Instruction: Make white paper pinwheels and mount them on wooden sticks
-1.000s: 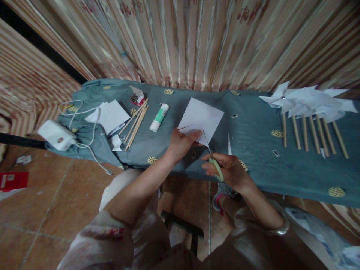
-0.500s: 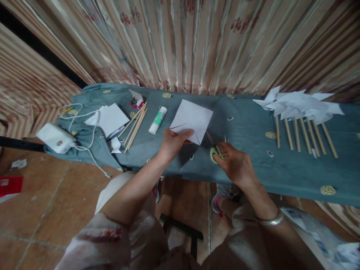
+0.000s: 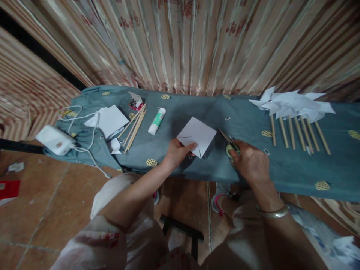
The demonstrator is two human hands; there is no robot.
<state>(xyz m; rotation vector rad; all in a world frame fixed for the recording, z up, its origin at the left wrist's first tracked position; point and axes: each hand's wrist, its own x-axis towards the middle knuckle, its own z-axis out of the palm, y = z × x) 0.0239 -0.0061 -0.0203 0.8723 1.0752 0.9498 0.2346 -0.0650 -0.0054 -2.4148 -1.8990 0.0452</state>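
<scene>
My left hand (image 3: 179, 150) pinches a square white sheet of paper (image 3: 200, 133) at its near left edge, thumb on top. Slits run inward from two of the paper's corners, the left one and the near one. To the right, my right hand (image 3: 250, 159) grips a pair of scissors (image 3: 233, 147) with pale green handles. The blades point away and to the left, slightly apart, and do not touch the paper. Fingers under the sheet are mostly hidden.
A glue stick (image 3: 156, 121), wooden sticks (image 3: 135, 129), a small opened box (image 3: 136, 102), a stack of white paper (image 3: 114, 120) and a white corded device (image 3: 55, 139) lie left on the cloth-covered table (image 3: 202, 105). Several paper pinwheels (image 3: 298, 105) on sticks lie right.
The paper has come nearer to me and a little to the right in my left hand. My right hand has moved right with the scissors, away from the sheet.
</scene>
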